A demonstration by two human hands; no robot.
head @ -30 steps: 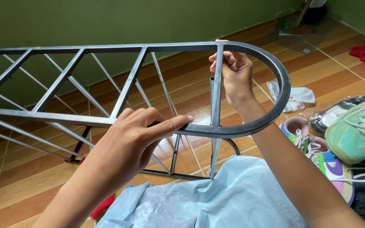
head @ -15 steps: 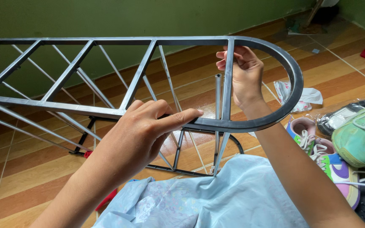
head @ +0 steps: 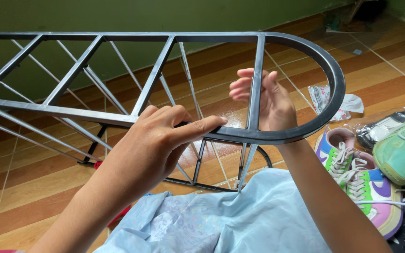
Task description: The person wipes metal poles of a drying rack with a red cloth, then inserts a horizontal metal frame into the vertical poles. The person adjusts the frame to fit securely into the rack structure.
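Grey rack panel [head: 301,51] raised nearer, left hand [head: 158,140] gripping rail, right hand [head: 263,100] behind bar

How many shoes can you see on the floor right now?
3: a green shoe at the right edge, a dark shoe behind it, a multicoloured sneaker nearer; more may be hidden off-frame.

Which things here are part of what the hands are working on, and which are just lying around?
In hand:
- dark grey plastic rack frame with a rounded end
- left hand, grip on the frame's near rail
- right hand, fingers around a crossbar

Lying about:
- pale blue cloth
- colourful sneakers with white laces
- green shoe
- crumpled white wrapper on the wooden floor
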